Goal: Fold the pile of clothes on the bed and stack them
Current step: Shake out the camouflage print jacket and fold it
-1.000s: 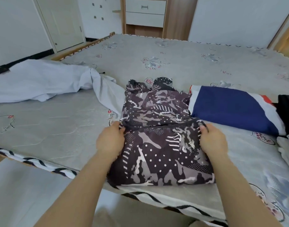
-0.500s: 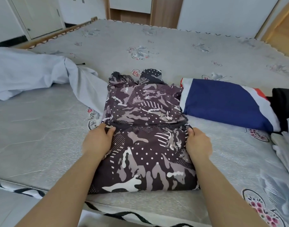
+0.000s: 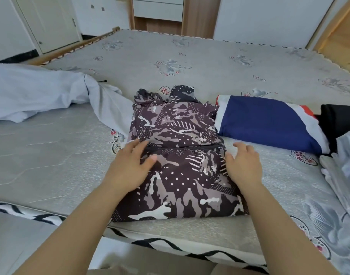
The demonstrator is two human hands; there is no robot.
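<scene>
Both hands have let go of the patterned garment's (image 3: 180, 165) fold, the left hand (image 3: 130, 167) resting flat with fingers spread on its left edge, the right hand (image 3: 243, 165) released at its right edge, near the bed's (image 3: 51, 155) front.

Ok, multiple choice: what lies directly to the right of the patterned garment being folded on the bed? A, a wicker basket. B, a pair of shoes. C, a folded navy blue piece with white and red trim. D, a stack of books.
C: the folded navy garment with white and red edges lies on the mattress just right of the patterned garment, which both open hands, left and right, touch.
</scene>
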